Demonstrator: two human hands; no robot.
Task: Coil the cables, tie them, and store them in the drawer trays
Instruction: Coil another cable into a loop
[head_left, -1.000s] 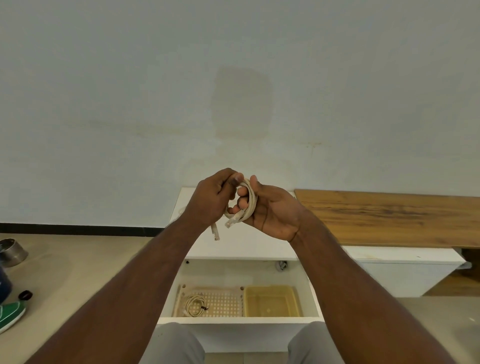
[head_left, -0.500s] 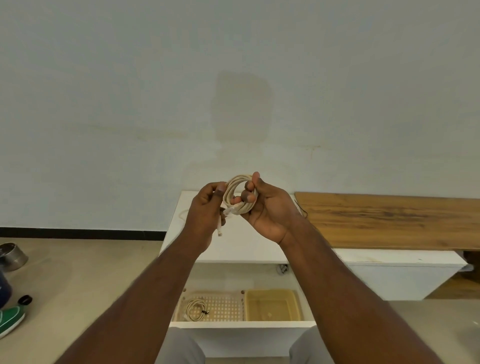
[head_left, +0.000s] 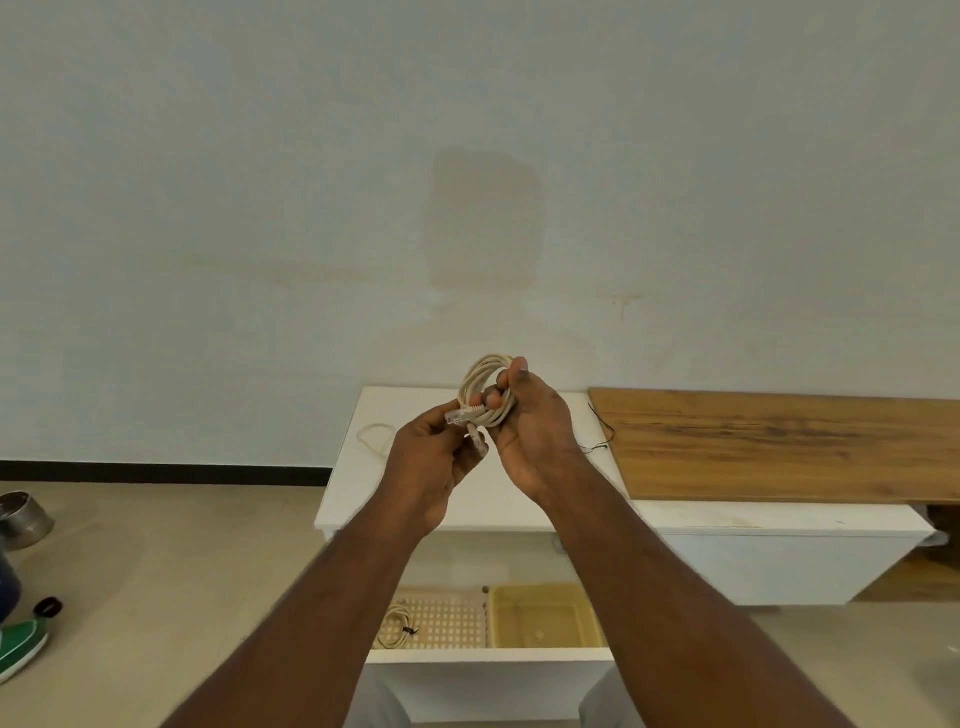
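Observation:
My right hand (head_left: 530, 431) grips a coiled beige network cable (head_left: 483, 376) in the air above the white cabinet top (head_left: 363, 488). My left hand (head_left: 426, 457) pinches the cable's clear plug end (head_left: 460, 415) just left of the coil. Below, the open drawer (head_left: 488, 656) holds a perforated beige tray (head_left: 447, 618) with one tied cable coil (head_left: 397, 626) in it, and a yellow tray (head_left: 545, 616) beside it on the right. A thin black tie (head_left: 602, 434) lies on the cabinet top to the right of my hands.
A loose beige loop (head_left: 376, 439) lies on the cabinet top at left. A wooden board (head_left: 779, 447) covers the cabinet's right part. On the floor at left are a metal bowl (head_left: 23, 519), a green shoe (head_left: 21, 644) and a dark cap (head_left: 49, 607).
My hands have lowered slightly and drawn apart. The left hand has moved from the coil to the plug end, and the coil now stands more upright in the right hand.

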